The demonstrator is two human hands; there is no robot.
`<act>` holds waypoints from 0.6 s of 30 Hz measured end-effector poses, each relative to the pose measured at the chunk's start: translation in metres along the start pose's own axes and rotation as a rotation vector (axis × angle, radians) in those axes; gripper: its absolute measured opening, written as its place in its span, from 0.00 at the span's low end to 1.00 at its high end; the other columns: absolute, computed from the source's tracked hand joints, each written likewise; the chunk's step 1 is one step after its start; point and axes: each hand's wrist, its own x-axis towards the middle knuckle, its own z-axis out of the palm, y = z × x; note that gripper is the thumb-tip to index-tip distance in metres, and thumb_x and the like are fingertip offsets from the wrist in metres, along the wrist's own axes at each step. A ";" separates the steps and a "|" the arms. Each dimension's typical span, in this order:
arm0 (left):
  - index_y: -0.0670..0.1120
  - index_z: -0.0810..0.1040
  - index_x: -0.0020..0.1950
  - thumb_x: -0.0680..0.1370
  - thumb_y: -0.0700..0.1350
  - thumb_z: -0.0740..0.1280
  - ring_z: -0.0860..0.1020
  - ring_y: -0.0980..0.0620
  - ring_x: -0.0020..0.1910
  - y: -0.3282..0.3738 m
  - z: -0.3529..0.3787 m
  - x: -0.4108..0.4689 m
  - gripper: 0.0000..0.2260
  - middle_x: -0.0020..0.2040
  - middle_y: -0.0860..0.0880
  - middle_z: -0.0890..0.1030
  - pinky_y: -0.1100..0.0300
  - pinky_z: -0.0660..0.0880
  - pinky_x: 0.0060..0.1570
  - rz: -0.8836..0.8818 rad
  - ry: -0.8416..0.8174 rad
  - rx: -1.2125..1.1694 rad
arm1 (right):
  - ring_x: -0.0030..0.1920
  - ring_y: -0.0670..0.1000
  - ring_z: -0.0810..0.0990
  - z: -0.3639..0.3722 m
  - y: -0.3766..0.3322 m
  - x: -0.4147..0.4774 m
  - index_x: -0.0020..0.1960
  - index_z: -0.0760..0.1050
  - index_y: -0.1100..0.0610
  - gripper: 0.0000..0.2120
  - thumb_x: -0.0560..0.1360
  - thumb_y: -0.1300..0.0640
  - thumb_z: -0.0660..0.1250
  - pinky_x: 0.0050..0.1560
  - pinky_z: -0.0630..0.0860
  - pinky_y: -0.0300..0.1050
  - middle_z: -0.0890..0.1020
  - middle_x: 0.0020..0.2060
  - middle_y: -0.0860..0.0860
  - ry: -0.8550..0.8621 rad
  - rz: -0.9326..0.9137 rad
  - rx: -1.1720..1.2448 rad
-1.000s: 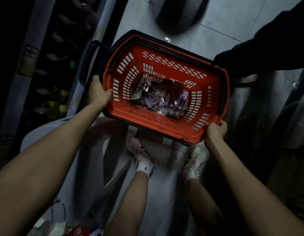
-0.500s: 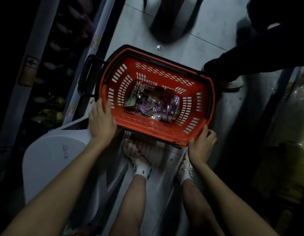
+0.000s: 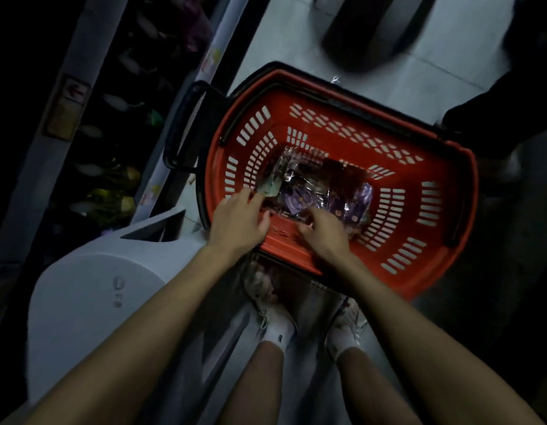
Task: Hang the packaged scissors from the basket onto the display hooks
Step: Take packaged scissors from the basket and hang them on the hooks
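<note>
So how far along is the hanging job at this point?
Done: only the basket set down on the floor. In hand: the left hand and right hand reach in at the near edge of the packages lying in its bottom; blur hides any grip. Left: apparently everything else, lifting packages out and hanging them; no hooks show clearly.

Pale tiled floor (image 3: 450, 53) w/ red basket (image 3: 444, 265) on it, white appliance (image 3: 91, 302) beside, sneakers (image 3: 266, 299) nr basket.
</note>
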 end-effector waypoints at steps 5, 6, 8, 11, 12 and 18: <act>0.46 0.70 0.70 0.80 0.52 0.64 0.74 0.41 0.62 0.004 0.012 0.032 0.20 0.64 0.43 0.72 0.46 0.77 0.50 -0.075 -0.146 0.032 | 0.59 0.62 0.77 0.034 -0.013 0.076 0.61 0.76 0.58 0.18 0.77 0.48 0.67 0.53 0.76 0.53 0.78 0.59 0.59 0.075 -0.076 -0.152; 0.46 0.70 0.71 0.80 0.52 0.65 0.73 0.40 0.63 0.006 0.017 0.040 0.21 0.65 0.42 0.72 0.45 0.76 0.52 -0.096 -0.180 0.064 | 0.60 0.62 0.76 0.037 -0.011 0.087 0.63 0.75 0.59 0.19 0.77 0.48 0.68 0.55 0.75 0.54 0.77 0.60 0.60 0.106 -0.074 -0.200; 0.46 0.69 0.71 0.80 0.52 0.66 0.73 0.40 0.64 0.011 0.029 0.060 0.22 0.66 0.41 0.73 0.46 0.76 0.54 -0.120 -0.224 0.113 | 0.62 0.63 0.75 0.039 -0.005 0.104 0.69 0.73 0.58 0.25 0.75 0.50 0.70 0.57 0.75 0.56 0.75 0.63 0.60 0.171 -0.052 -0.264; 0.45 0.69 0.72 0.80 0.53 0.65 0.75 0.39 0.64 0.016 0.049 0.087 0.22 0.65 0.40 0.75 0.48 0.75 0.55 -0.135 -0.213 0.124 | 0.61 0.63 0.75 0.043 0.008 0.121 0.69 0.72 0.57 0.26 0.72 0.51 0.70 0.55 0.75 0.56 0.75 0.65 0.60 0.276 -0.054 -0.300; 0.45 0.69 0.71 0.80 0.53 0.64 0.76 0.39 0.64 0.017 0.056 0.096 0.22 0.65 0.40 0.75 0.49 0.75 0.55 -0.142 -0.216 0.130 | 0.61 0.63 0.76 0.044 0.012 0.126 0.68 0.73 0.57 0.26 0.72 0.51 0.70 0.54 0.76 0.56 0.75 0.64 0.60 0.295 -0.055 -0.314; 0.43 0.69 0.73 0.79 0.55 0.68 0.77 0.39 0.64 0.020 0.090 0.137 0.27 0.67 0.40 0.76 0.53 0.74 0.57 -0.215 -0.302 0.224 | 0.54 0.64 0.79 0.043 0.031 0.142 0.66 0.73 0.57 0.21 0.75 0.53 0.68 0.49 0.75 0.55 0.79 0.59 0.60 0.276 -0.062 -0.381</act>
